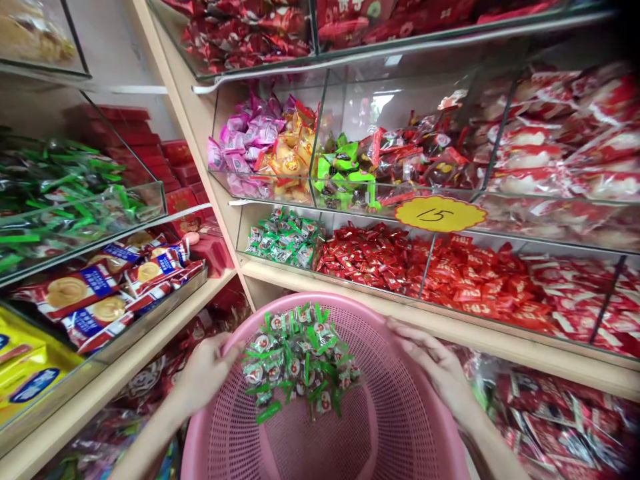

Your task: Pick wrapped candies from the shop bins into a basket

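Note:
Between my hands is a pink plastic basket (400, 400) with perforated walls, tipped so that I look into it. A heap of small green-and-clear wrapped candies (300, 360) lies against its far wall. My left hand (213, 370) grips the rim on the left side, thumb over the edge. On the right, my right hand (435, 363) is closed around the rim, its fingers along the outer side. Part of each hand's fingers is hidden behind the basket wall.
A wooden shelf edge (320, 287) runs just beyond the basket. Clear bins hold silver-green candies (285, 240), red candies (365, 257) and larger packets. A yellow price tag marked 15 (440, 213) hangs above. Biscuit packets (105, 287) fill the left shelf; more bagged sweets (555, 427) lie lower right.

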Tool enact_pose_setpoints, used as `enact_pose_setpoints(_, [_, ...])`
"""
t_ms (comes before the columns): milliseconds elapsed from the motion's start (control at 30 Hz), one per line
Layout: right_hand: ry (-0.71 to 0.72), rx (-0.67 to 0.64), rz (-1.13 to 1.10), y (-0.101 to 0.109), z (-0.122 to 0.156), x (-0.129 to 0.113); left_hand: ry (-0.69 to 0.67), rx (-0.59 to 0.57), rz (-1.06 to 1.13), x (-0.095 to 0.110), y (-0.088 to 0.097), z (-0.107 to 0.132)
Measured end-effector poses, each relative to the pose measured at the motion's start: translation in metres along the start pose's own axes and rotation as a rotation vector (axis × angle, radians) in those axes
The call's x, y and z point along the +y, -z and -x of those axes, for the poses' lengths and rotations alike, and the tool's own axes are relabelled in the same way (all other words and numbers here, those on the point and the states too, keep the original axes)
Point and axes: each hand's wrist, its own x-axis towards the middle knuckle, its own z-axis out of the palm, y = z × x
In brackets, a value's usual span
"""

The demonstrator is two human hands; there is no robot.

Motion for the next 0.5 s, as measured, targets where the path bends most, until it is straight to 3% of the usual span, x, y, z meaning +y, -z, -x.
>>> enact_pose_setpoints(133, [0.007, -0.017, 0.010, 0.001, -0.001, -0.001, 0.016, -0.078, 0.025, 0.007, 0.009, -0.004])
enact_pose_setpoints(267, [0.030, -0.043, 0.033, 0.004, -0.001, 0.001, 0.091, -0.377, 0.373, 0.012, 0.016, -0.031])
enact_pose_setpoints(400, [0.069, -0.116, 0.152, 0.007, -0.002, -0.002, 0.158, -0.571, 0.687, 0.014, 0.001, -0.075])
enact_pose_setpoints(500, [0.105, -0.202, 0.281, 0.011, -0.004, -0.007, 0.078, -0.643, 0.767, 0.020, -0.015, -0.102])
